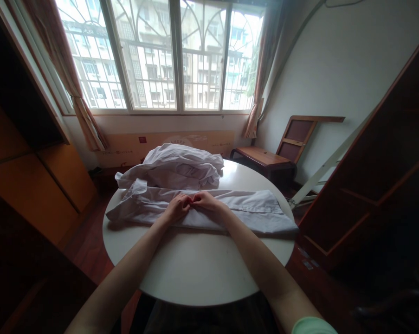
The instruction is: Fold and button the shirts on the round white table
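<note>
A long white coat point(258, 209) lies across the round white table point(202, 269), folded into a lengthwise strip with its collar end at the left. My left hand point(177, 207) and my right hand point(205, 202) meet near the middle of this strip. Both are closed, their fingertips pinching the cloth close together. Any small detail between the fingertips is hidden. Just behind the coat sits a crumpled heap of white cloth point(181, 164), its folds loosely piled.
Beyond the table, a long cardboard box point(160, 144) leans under the barred window. A wooden chair point(265, 157) stands at the back right. Orange-brown cabinets point(52, 181) are on the left, and a dark red wooden panel point(362, 185) slants along the right.
</note>
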A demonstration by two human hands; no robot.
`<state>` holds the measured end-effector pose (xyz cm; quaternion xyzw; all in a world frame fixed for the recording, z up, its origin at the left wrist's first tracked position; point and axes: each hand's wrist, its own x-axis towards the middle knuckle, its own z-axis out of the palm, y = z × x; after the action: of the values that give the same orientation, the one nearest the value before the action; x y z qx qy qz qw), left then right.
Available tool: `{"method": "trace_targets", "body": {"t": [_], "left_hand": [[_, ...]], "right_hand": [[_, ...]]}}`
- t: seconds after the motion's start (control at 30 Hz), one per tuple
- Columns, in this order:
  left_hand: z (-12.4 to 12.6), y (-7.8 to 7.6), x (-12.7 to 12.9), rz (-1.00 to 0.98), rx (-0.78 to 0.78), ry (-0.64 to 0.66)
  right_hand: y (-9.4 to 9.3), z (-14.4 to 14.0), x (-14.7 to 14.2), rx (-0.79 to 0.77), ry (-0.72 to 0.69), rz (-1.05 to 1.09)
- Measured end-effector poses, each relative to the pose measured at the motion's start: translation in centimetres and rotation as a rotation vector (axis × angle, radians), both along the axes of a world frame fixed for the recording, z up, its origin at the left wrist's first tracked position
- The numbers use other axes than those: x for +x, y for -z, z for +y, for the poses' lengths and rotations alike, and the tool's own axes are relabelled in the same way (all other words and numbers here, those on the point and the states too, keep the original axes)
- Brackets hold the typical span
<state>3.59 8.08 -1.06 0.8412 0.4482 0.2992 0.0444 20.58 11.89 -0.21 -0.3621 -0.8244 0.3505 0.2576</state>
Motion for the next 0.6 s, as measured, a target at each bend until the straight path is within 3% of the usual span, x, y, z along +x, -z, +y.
{"method": "trace_targets", "body": {"t": [0.43,0.6], "left_hand": [[0.68,0.44,-0.5,-0.111,-0.005,0.067],[0.67,0.63,-0.48,-0.11,0.025,0.02]], "right_hand": [[0.53,0.42,0.42,-0.034,-0.013,0.027],[-0.19,-0.1,0.48,-0.009,-0.062,-0.023]]}}
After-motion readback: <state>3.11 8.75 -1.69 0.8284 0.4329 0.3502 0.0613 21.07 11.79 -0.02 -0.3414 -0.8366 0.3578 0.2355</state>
